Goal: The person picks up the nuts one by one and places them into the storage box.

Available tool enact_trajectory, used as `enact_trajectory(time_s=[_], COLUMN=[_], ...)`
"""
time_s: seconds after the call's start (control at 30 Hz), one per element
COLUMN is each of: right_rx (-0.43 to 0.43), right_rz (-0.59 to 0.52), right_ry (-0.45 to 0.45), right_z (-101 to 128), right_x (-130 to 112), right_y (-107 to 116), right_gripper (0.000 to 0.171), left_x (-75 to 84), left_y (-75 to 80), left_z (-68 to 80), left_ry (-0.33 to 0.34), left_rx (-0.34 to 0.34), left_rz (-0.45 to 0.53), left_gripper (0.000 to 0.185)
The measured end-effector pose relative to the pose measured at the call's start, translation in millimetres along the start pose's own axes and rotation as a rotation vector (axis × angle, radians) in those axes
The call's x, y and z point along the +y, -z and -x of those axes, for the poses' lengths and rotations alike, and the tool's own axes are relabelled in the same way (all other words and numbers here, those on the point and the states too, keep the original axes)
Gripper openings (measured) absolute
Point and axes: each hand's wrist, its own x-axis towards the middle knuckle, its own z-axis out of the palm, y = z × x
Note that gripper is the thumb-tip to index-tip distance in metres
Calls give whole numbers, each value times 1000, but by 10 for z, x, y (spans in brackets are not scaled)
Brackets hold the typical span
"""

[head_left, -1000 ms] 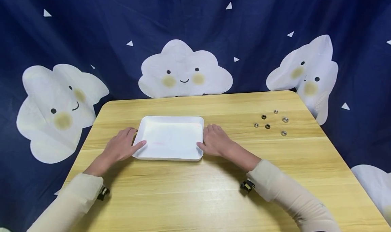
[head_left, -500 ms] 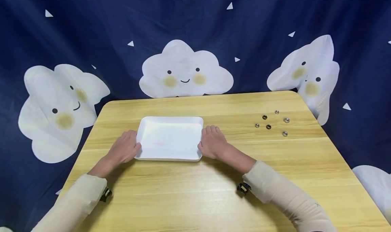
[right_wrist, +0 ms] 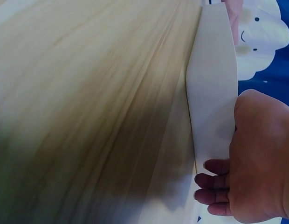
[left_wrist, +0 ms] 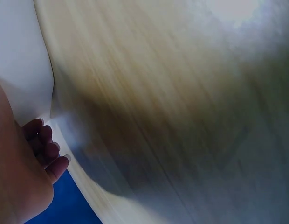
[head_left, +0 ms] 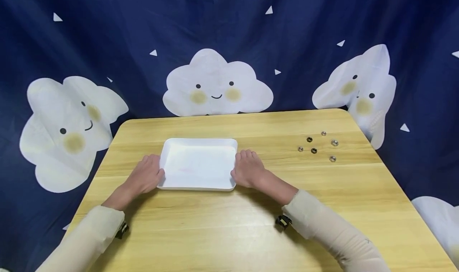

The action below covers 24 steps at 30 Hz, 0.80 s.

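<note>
A shallow white rectangular tray (head_left: 199,164) sits on the wooden table, with nothing in it. My left hand (head_left: 145,174) grips its left end, thumb over the rim and fingers curled down the outside. At the opposite end my right hand (head_left: 248,169) holds the rim the same way. In the left wrist view the curled fingers (left_wrist: 47,140) lie by the tray's outer wall (left_wrist: 25,56). The right wrist view has the fingers (right_wrist: 212,182) bent against the tray's side (right_wrist: 212,79), whose lower edge runs close along the tabletop.
Several small metal hex nuts, some silver (head_left: 334,143) and some black (head_left: 314,150), lie scattered at the table's (head_left: 222,232) back right. Behind the far edge hangs a dark blue curtain (head_left: 136,21) printed with white clouds.
Both thumbs have moved out from inside the tray to its rim, and the hands have closed more tightly on the two ends. The tray stays in nearly the same place; the nuts lie as before.
</note>
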Motion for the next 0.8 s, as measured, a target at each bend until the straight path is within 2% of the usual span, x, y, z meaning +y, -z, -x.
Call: enact_trajectory(time_s=[0.33, 0.57, 0.8], right_rx=[8, 6, -35], right_rz=[-19, -60, -76], right_ry=[6, 15, 4], right_z=[-2, -12, -31], right_x=[14, 35, 94], right_y=[-4, 1, -25], right_gripper=[37, 35, 36], left_x=[15, 21, 68], left_y=[13, 16, 15], left_z=[-9, -20, -61], left_ry=[-37, 2, 25], left_rx=[19, 2, -30], left_rz=[-42, -19, -9], left_gripper=[23, 21, 20])
